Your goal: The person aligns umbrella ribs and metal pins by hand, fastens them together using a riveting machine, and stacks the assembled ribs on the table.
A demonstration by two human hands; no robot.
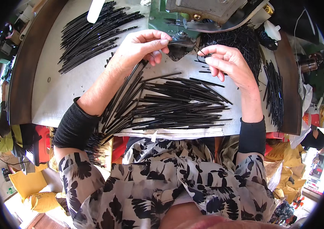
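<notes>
My left hand point(146, 47) is closed at the front of a green machine base point(157, 23), thumb and forefinger pinching a thin black rod point(178, 41). To its right, my right hand point(226, 63) is closed too, its fingertips around a slender dark piece point(197, 50). Whether both hands hold the same piece I cannot tell. Between them, a dark metal plate point(177, 53) juts toward me. Nearer to me lies a loose pile of black rods point(181, 103); more rods point(125, 97) slant beneath my left forearm.
A large bundle of black rods point(89, 36) lies at the far left, and another point(273, 95) along the right edge. Tangled thin dark pieces point(232, 44) heap behind my right hand. A metal machine head point(204, 9) overhangs the back; wooden rims point(24, 72) border the table.
</notes>
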